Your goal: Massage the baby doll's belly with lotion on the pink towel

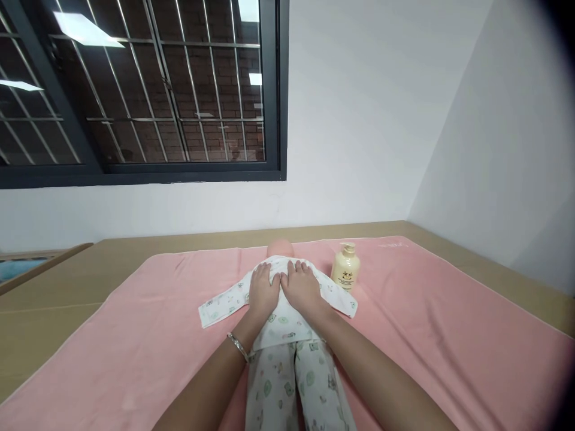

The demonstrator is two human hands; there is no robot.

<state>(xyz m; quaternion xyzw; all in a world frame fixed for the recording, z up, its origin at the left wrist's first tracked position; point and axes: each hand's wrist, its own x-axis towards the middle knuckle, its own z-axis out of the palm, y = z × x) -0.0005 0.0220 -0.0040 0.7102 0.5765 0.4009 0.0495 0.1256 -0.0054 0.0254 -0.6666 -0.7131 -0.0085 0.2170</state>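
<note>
A doll in a white top (287,320) and matching trousers (272,383), printed with small green figures, lies stretched out on a pink blanket (166,335). Its smooth round head (280,248) points away from me; whether it lies face up or face down I cannot tell. My left hand (264,290) rests flat on the upper part of the top, fingers extended. Beside it, my right hand (302,287) lies flat in the same way, the two thumbs close together. Both sleeves spread outward on the blanket, and no doll hands show at the cuffs.
A cream pump bottle (345,266) stands on the blanket just right of the doll, close to its right sleeve. Around the blanket runs a tan padded surface (58,320) that meets white walls (354,120). A barred window (179,90) is above on the left.
</note>
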